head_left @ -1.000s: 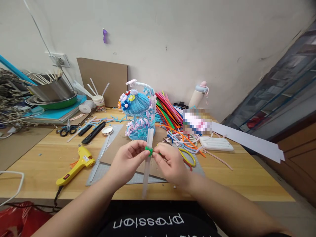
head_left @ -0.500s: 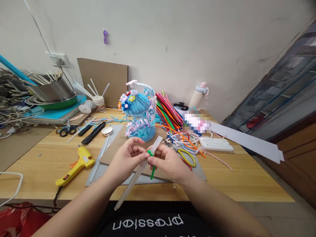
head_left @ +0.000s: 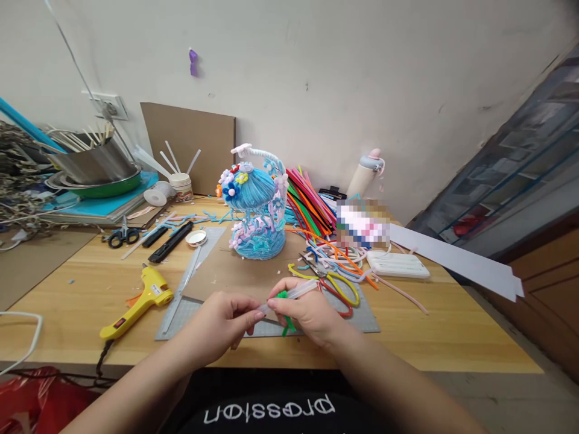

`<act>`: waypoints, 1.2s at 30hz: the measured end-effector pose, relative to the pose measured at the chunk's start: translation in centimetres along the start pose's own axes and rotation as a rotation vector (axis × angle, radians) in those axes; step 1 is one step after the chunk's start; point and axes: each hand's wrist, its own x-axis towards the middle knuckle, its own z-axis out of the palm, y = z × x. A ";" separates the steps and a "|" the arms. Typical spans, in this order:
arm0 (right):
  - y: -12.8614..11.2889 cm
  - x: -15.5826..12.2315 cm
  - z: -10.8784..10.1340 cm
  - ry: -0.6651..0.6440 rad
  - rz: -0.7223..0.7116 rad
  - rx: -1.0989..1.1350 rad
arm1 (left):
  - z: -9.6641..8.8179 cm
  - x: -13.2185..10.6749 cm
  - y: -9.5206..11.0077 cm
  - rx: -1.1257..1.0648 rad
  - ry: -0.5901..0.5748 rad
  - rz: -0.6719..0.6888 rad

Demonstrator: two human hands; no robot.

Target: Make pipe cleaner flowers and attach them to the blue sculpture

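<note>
The glue sticks (head_left: 304, 289) have swung flatter; your left hand (head_left: 224, 322) and right hand (head_left: 307, 312) pinch them; slack wrapping could free the green pipe cleaner (head_left: 282, 295).

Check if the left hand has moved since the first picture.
Yes: the left hand has shifted down the picture, farther from the blue flowered ornament, which stays put.

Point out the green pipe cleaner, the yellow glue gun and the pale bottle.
green pipe cleaner (head_left: 283, 295): head view, on its bunched upper part.
yellow glue gun (head_left: 138, 307): head view, on its handle.
pale bottle (head_left: 360, 179): head view, on its body below the lid.
</note>
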 end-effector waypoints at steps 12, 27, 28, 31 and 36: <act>0.9 0.9 -0.8 0.061 -0.022 0.186 | -1.2 -1.7 -0.8 -0.022 0.055 -0.169; -4.0 3.1 -4.2 -0.153 -0.052 0.046 | -9.4 2.9 -7.0 0.868 0.720 -0.200; -3.8 3.4 -4.0 -0.117 -0.089 -0.004 | -8.7 3.3 -6.2 0.871 0.785 -0.133; -2.9 3.8 -3.5 -0.036 -0.176 -0.122 | -5.2 4.6 -2.7 0.484 0.731 0.167; -1.4 3.8 -3.4 -0.003 -0.237 -0.127 | 0.0 7.5 1.0 -0.396 0.111 0.310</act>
